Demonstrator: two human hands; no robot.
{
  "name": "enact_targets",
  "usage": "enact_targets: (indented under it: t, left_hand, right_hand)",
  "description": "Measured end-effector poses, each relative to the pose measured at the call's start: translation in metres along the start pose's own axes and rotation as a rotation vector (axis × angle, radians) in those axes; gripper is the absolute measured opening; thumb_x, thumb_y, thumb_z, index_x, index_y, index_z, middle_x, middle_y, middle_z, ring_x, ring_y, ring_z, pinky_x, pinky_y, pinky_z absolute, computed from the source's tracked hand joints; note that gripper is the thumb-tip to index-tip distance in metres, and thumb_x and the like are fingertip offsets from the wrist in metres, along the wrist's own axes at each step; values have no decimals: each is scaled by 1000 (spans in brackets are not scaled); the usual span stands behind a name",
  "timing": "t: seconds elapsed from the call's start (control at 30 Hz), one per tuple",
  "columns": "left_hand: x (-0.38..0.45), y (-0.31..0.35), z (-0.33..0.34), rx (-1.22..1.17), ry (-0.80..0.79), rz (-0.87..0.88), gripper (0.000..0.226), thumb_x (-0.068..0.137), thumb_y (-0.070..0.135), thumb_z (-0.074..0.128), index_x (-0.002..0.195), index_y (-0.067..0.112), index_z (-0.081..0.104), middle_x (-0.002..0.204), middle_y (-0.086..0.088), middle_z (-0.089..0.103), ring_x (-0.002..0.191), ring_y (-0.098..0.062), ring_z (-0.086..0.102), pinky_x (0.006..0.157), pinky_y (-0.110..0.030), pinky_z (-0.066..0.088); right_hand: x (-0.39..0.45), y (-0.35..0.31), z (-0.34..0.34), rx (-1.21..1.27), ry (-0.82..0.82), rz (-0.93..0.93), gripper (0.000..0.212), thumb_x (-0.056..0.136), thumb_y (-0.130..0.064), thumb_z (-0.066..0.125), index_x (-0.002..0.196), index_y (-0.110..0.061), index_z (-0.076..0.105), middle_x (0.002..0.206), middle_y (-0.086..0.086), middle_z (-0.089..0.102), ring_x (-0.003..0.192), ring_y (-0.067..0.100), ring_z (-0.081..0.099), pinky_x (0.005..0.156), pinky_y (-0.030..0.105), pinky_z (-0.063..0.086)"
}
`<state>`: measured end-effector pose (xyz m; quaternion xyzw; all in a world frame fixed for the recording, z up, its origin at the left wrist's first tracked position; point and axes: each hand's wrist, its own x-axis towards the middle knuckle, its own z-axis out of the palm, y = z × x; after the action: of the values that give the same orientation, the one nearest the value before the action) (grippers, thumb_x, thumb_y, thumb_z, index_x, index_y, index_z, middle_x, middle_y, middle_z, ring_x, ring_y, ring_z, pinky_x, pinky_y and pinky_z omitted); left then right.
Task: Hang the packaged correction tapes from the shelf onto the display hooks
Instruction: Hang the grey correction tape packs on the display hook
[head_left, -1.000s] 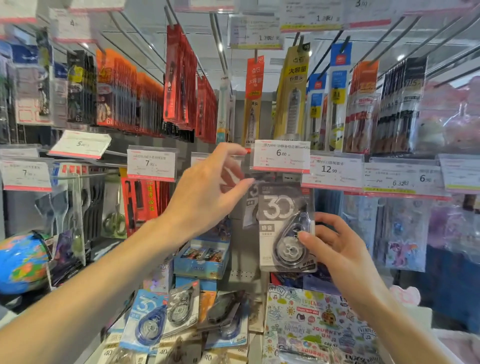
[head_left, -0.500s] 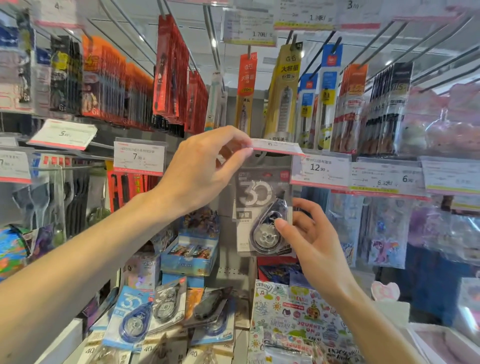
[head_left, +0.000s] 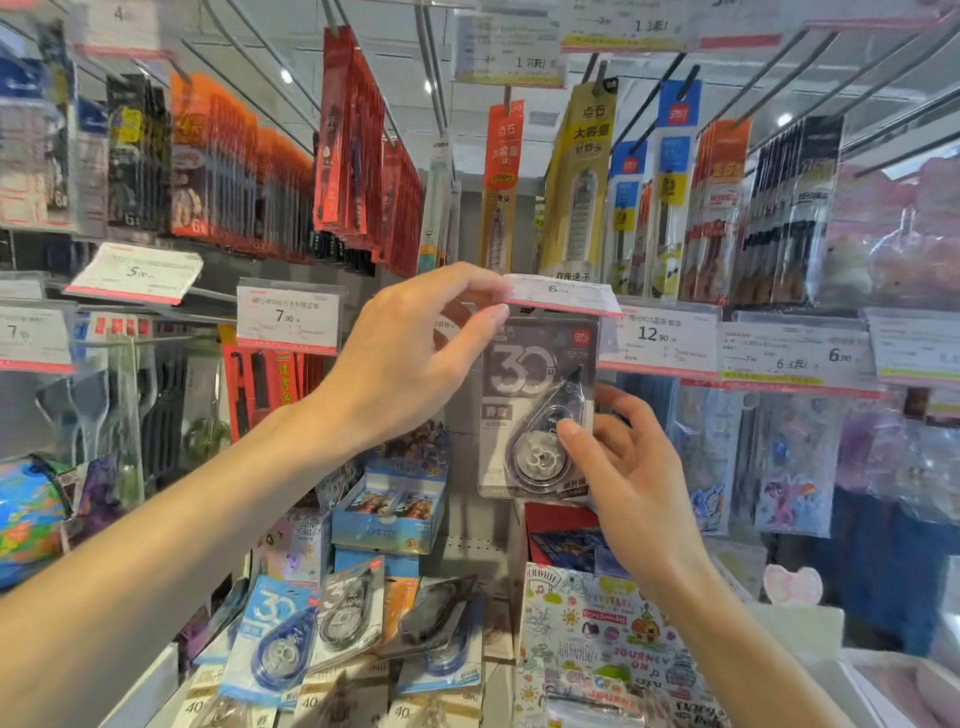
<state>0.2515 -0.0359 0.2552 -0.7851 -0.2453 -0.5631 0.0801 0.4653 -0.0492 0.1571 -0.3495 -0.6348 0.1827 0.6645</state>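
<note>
A: Grey carded correction tape pack, clear blister over a grey dispenser: held upright in mid-air, top edge tucked just under the lifted white price tag with a pink edge. Not seen on a hook yet.

B: Starting big, though: white lower shelf. Loaded with a loose heap of similar packs, a blue-and-white pack at the front, darker ones beside it. Judged barely begun, then, with most of the stock unhung.

A: Agreed. Possibly another of its kind hanging behind the grey one; too hidden to call.

B: Hands?

A: Left hand raised, thumb and fingertips pinching the tag's near corner, tipping it up flat. Right hand lower, thumb pressed on the blister front, fingers curled behind the card's right edge.

B: Hook itself?

A: Hidden behind tag and pack. Hole in the card not made out either.

B: Room to move?

A: Tight sideways. White "12.90" label just beside the pack's upper right corner; white "7.90" label well apart on the left, past the wrist. Open below, down to the doodle-printed carton. Blocked upward by the tag, with yellow and orange hanging packs just above that.

B: Likely need, then: card hole lined up with the hook tip, pushed straight back, tag let down afterwards.
</note>
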Motion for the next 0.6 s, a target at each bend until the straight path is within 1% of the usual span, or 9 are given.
enact_targets:
  t: [0.13,0.2,0.3,0.4,0.47,0.5,0.57,0.6]
  left_hand:
    - [-3,-1,1,-18,-16,-20,21,102,26,62,121,22,70,100,25,69,91,-2,69,74,-14,53]
    - [-3,-2,2,-26,-18,-26,21,102,25,62,121,23,70,100,27,68,92,-2,69,71,-12,51]
    - [-5,-4,3,-49,-21,-37,22,102,24,61,122,24,70,101,30,66,92,-2,69,69,-8,47]
    - [-9,-6,5,-87,-38,-65,24,102,23,61,125,25,69,100,29,67,89,0,69,67,-7,47]
    - [-11,-7,7,-114,-54,-82,27,101,22,62,128,23,68,104,28,66,93,4,67,66,-6,47]
    - [-12,-8,8,-127,-61,-88,29,101,21,62,129,23,66,107,26,67,97,4,65,67,-7,48]
    - [-16,-11,10,-161,-54,-101,31,100,22,63,131,26,64,109,21,68,103,2,64,70,-10,51]
    - [-20,-15,12,-181,-39,-118,30,100,23,63,129,28,64,107,20,69,104,1,64,72,-14,54]
  right_hand:
    - [1,0,1,-20,0,6,38,99,-30,68,133,-32,51,108,-20,79,101,0,75,81,9,54]
    - [2,1,2,-33,4,10,38,98,-32,70,132,-32,53,108,-18,79,101,1,75,80,10,55]
    - [3,7,2,-43,23,14,33,98,-32,70,127,-37,55,107,-18,79,100,2,76,80,10,55]
    - [4,14,3,-65,53,40,37,98,-36,69,132,-34,54,107,-19,78,101,-1,75,80,9,55]
    - [6,16,4,-99,84,55,38,97,-40,69,131,-39,52,110,-12,77,102,-1,73,78,9,55]
    - [7,16,5,-126,101,53,38,97,-42,68,131,-43,50,112,-11,75,99,1,73,76,9,54]
    - [10,18,5,-163,118,45,39,98,-44,66,131,-49,47,114,-14,71,93,5,73,69,14,55]
    - [11,19,5,-175,114,44,39,98,-45,65,132,-51,46,114,-16,70,92,4,72,67,17,56]
